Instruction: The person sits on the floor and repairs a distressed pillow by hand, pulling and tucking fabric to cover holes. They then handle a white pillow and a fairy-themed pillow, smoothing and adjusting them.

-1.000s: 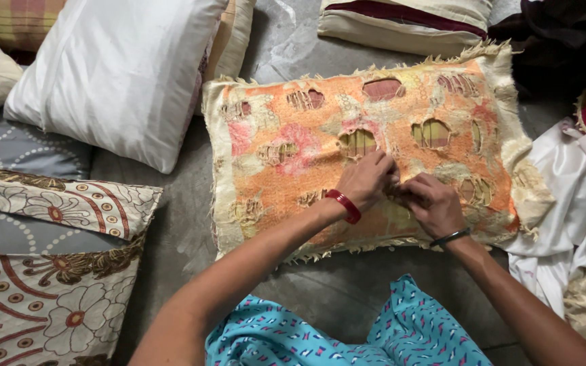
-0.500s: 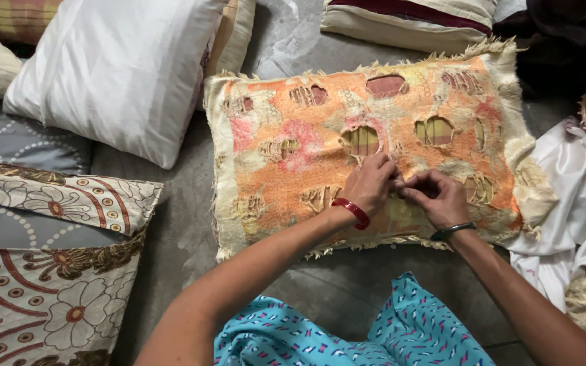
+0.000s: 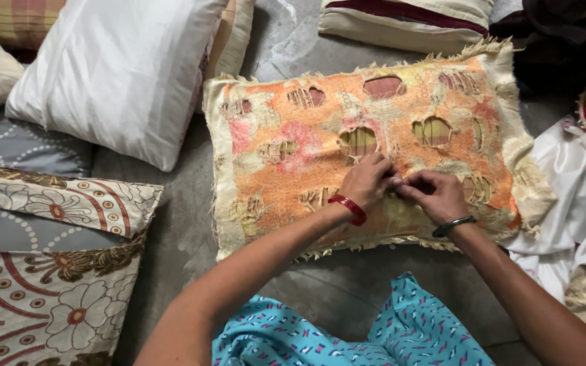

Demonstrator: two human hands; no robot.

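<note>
A worn orange and cream cushion with several torn holes and frayed edges lies flat on the grey floor in front of me. My left hand, with a red bangle at the wrist, pinches the cover's fabric near its lower middle. My right hand, wearing a dark bangle, pinches the same spot from the right, fingertips meeting the left hand's. What lies between the fingertips is hidden.
A white pillow lies at the upper left, floral patterned cushions at the left, a cream and maroon cushion at the top. White satin cloth is heaped at the right. My turquoise printed garment shows at the bottom.
Both hands have shifted slightly up the cushion and stayed pinched together on the fabric. The cushion has barely moved.
</note>
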